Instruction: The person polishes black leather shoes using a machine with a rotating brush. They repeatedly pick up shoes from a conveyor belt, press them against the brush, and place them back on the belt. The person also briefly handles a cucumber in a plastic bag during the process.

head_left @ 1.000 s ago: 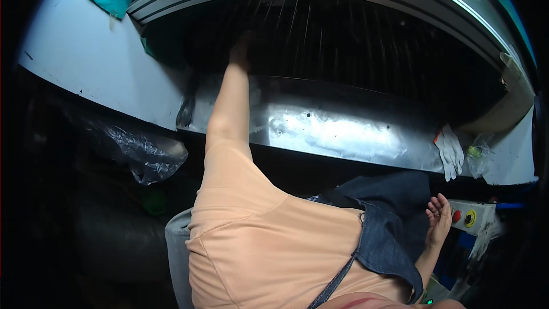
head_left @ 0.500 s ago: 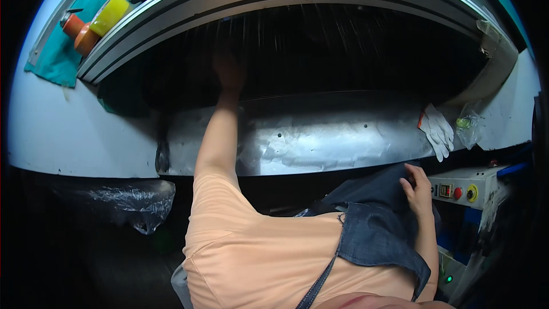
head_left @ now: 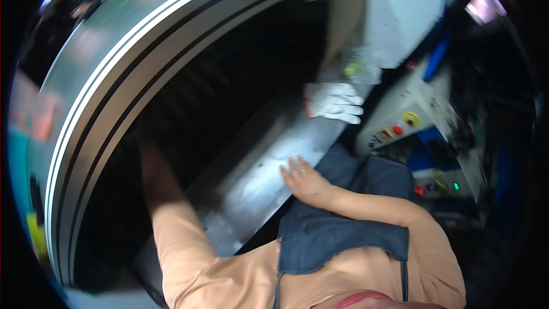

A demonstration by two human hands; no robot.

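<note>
My left arm (head_left: 160, 180) reaches into the dark opening of a machine, under its curved striped frame (head_left: 106, 103). The left hand fades into shadow and motion blur, so its fingers and anything in them are hidden. My right hand (head_left: 307, 182) is spread open, with nothing in it. It hovers at or rests on the near edge of the shiny metal ledge (head_left: 269, 171); contact cannot be made out. A white work glove (head_left: 334, 103) with an orange cuff lies on the ledge's far right end, beyond the right hand.
Beside the glove sits a clear plastic bag with something green (head_left: 354, 68). A control box (head_left: 394, 120) with a red button and a yellow-ringed one stands to the right. At far left a yellow roll (head_left: 37, 234) shows, blurred.
The view has swung to the right, tilting the machine. My right hand has moved from beside the control box leftward to the ledge's edge. My left arm still reaches into the opening.
</note>
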